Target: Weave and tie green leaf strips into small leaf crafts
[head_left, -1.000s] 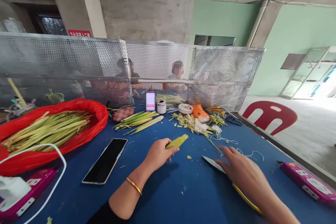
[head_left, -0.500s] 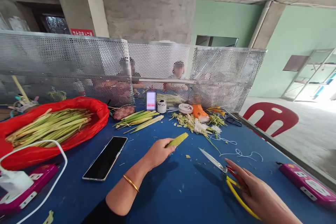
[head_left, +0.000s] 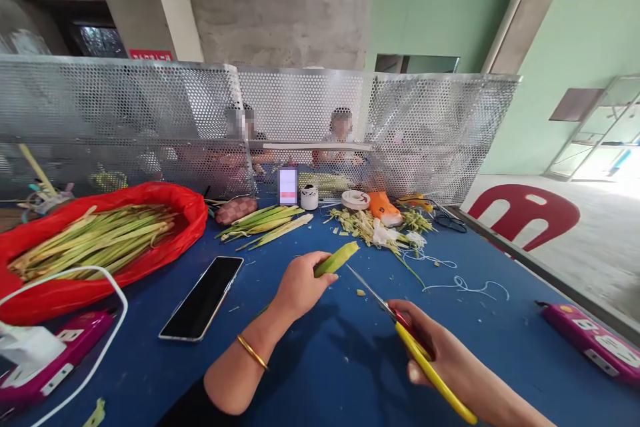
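Observation:
My left hand (head_left: 303,282) pinches a green leaf strip (head_left: 339,257) between thumb and fingers, its cut end pointing up to the right. A gold bangle circles that wrist. In my right hand (head_left: 440,353) are scissors (head_left: 393,312) with red and yellow handles, the fingers wrapped about the grips. The blades look nearly closed, and their tips lie just short of the leaf strip, apart from it. Beyond both hands sits a pile of leaf scraps (head_left: 363,227), and a bundle of longer leaves (head_left: 267,221) lies left of it.
A red bag (head_left: 193,203) full of long leaves stands at left. A phone (head_left: 203,298) lies near my left arm. Purple power strips (head_left: 590,340) sit at both sides, white string (head_left: 470,287) at right. A perforated metal screen (head_left: 305,107) with people behind it borders the table.
My right hand has moved left with the scissors, bringing the tips close to the leaf strip. The scissors have turned in the hand. My left hand has shifted slightly, still holding the strip.

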`<state>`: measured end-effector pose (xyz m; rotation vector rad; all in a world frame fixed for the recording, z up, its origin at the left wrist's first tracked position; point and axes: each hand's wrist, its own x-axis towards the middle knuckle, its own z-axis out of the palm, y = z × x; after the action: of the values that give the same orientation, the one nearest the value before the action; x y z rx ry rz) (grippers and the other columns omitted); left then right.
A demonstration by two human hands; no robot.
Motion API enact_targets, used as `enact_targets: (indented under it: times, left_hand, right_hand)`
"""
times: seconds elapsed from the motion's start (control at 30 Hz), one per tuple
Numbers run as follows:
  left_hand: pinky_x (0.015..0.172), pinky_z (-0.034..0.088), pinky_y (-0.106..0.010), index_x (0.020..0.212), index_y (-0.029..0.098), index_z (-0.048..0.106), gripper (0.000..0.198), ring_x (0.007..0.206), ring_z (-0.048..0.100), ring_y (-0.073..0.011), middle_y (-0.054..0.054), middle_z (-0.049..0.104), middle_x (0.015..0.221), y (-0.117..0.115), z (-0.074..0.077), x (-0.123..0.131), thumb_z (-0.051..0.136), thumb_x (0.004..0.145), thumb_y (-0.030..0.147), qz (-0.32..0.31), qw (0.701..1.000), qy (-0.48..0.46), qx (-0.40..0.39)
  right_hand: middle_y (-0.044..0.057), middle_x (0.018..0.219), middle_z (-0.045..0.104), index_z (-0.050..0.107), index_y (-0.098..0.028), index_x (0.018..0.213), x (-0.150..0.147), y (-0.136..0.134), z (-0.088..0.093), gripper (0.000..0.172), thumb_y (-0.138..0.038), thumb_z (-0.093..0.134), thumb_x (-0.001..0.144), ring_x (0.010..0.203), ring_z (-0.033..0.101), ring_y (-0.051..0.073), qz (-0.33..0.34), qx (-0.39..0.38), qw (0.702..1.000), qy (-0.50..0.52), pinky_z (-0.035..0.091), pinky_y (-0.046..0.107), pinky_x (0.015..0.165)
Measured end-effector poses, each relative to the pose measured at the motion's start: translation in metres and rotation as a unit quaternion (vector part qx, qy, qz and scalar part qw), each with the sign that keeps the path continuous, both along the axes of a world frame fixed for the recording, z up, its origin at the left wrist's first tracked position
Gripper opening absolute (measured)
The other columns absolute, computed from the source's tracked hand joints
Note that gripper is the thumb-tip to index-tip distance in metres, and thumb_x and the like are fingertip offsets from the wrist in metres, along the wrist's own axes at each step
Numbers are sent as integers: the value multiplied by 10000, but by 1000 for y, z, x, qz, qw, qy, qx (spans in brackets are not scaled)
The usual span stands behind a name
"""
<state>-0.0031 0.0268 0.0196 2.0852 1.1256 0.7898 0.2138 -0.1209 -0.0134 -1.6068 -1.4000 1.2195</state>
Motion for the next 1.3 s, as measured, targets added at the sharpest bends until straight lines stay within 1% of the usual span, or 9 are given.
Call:
enact_targets:
  times: [0.2, 0.3, 0.43, 0.6, 0.73, 0.8, 0.87, 1.1, 1.3]
  left_hand:
    - [694, 427, -249, 1019, 238, 690, 283, 791, 637, -178, 1, 730, 903, -7, -1, 5, 651, 739, 253, -8, 1000, 5, 0]
    - [701, 421, -242, 1006, 244, 696, 275, 796, 633, -172, 11, 729, 901, -8, -2, 6, 656, 734, 240, -27, 1000, 2, 11]
    - [697, 420, -238, 1008, 252, 704, 280, 793, 632, -174, 18, 731, 899, -12, -2, 8, 661, 731, 259, -45, 999, 12, 7]
    - [692, 412, -232, 994, 248, 707, 264, 784, 624, -167, 17, 727, 884, -16, -4, 12, 644, 737, 254, -31, 999, 3, 6]
    - [655, 388, -230, 939, 235, 712, 213, 735, 599, -157, 22, 707, 808, -15, -7, 12, 626, 744, 247, -32, 999, 2, 19]
    - [640, 375, -231, 902, 229, 718, 186, 718, 588, -157, 19, 696, 774, -14, -9, 12, 614, 750, 251, -30, 999, 12, 28]
    - [627, 365, -232, 875, 225, 722, 173, 702, 580, -159, 14, 687, 745, -12, -11, 12, 602, 754, 258, -24, 999, 23, 33]
    - [604, 338, -232, 815, 213, 718, 146, 682, 561, -154, 5, 674, 714, -6, -16, 12, 590, 753, 249, -17, 998, 50, 45]
    - [617, 346, -237, 856, 237, 724, 156, 744, 596, -166, 9, 710, 813, -1, -14, 9, 620, 740, 228, -9, 995, 81, 55]
  right_hand:
    - [-37, 775, 407, 439, -250, 1291, -6, 10, 2, 620, -411, 648, 731, 675, 405, 139, 22, 46, 999, 12, 407, 238, 624]
    - [-15, 827, 458, 433, -238, 1309, -5, 9, 9, 647, -518, 625, 759, 723, 443, 153, 40, 55, 997, 22, 432, 260, 676]
    - [18, 873, 531, 447, -236, 1328, -4, 7, 17, 702, -565, 636, 737, 752, 491, 173, 40, 42, 998, 5, 454, 280, 691]
    - [-11, 794, 507, 477, -222, 1291, -11, 15, 19, 674, -520, 663, 715, 702, 460, 156, 32, 44, 998, -9, 434, 254, 635]
    - [-30, 749, 485, 551, -211, 1135, -20, 24, 19, 432, -452, 595, 779, 686, 437, 140, 3, 50, 997, -67, 400, 229, 615]
    - [-37, 716, 487, 582, -204, 1039, -23, 28, 19, 314, -385, 573, 782, 658, 427, 131, -5, 57, 994, -91, 378, 220, 588]
    - [-50, 662, 468, 593, -200, 982, -25, 31, 17, 251, -323, 550, 768, 609, 397, 120, -3, 61, 992, -108, 345, 213, 549]
    - [-63, 589, 390, 593, -199, 909, -23, 37, 6, 227, -211, 479, 713, 556, 306, 110, -6, 74, 983, -165, 257, 219, 502]
    - [-59, 563, 407, 619, -197, 860, -24, 40, 8, 197, -219, 470, 732, 544, 291, 114, -6, 83, 974, -211, 243, 229, 494]
